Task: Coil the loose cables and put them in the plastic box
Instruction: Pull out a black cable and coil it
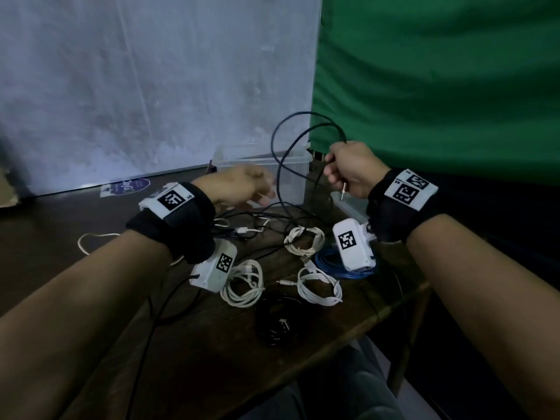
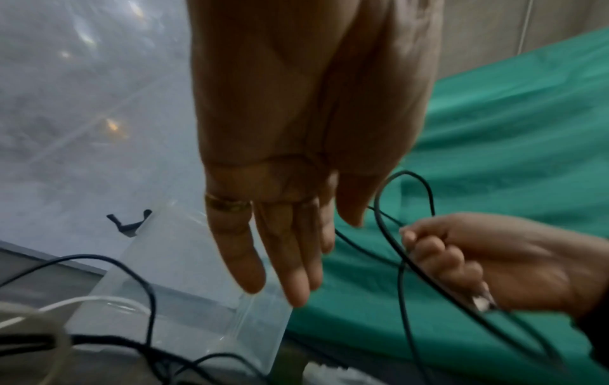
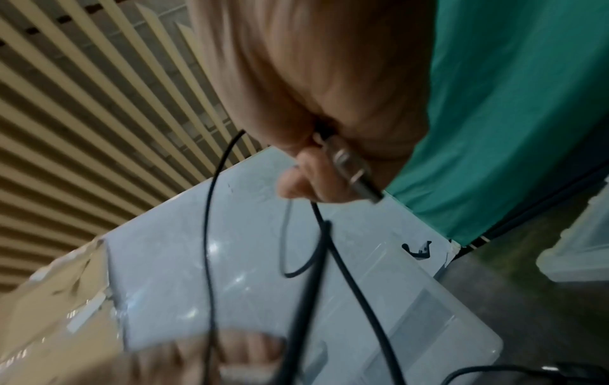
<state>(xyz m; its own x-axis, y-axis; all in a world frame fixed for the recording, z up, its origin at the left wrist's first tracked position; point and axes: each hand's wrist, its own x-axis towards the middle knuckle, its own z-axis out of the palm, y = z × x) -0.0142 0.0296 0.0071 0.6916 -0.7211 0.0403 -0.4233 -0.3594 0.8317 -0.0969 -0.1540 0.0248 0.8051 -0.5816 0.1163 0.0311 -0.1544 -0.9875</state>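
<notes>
My right hand (image 1: 344,172) is raised above the table and grips a thin black cable (image 1: 280,156) in its fist, with loops arching up and a metal plug (image 1: 344,187) sticking out below. The same cable (image 3: 211,234) hangs from the fist in the right wrist view, plug (image 3: 354,169) showing. My left hand (image 1: 242,186) hovers just left of the hanging cable, fingers straight (image 2: 283,255), holding nothing. The clear plastic box (image 1: 295,165) stands behind both hands. Coiled white cables (image 1: 242,283) and a black coil (image 1: 277,322) lie on the table.
A dark wooden table (image 1: 75,222) holds a tangle of loose black and white cables (image 1: 242,230), a blue coil (image 1: 330,262) and the box lid (image 1: 348,204) at right. A white wall panel and green cloth (image 1: 439,86) stand behind. The table's front right edge drops off.
</notes>
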